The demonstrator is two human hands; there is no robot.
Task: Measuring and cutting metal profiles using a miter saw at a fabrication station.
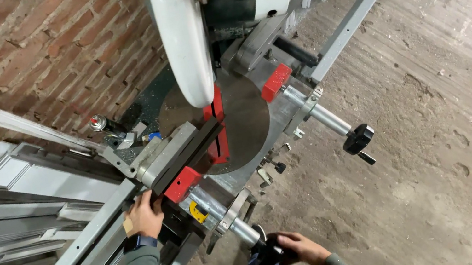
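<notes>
A dark profile (185,154) on the saw (233,114) is pressed by the left hand (144,215); a black knob (269,251) is clamped by the right hand (303,249).

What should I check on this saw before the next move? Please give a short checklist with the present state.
1. Left hand away from the blade guard: ok, it rests on the dark profile beside the red clamp pad.
2. Right hand on the black clamp knob: ok.
3. Saw head raised off the round table: ok.
4. Profile against the fence: cannot tell.
5. Clamp tight: cannot tell.
6. Far clamp handle free: ok.
</notes>
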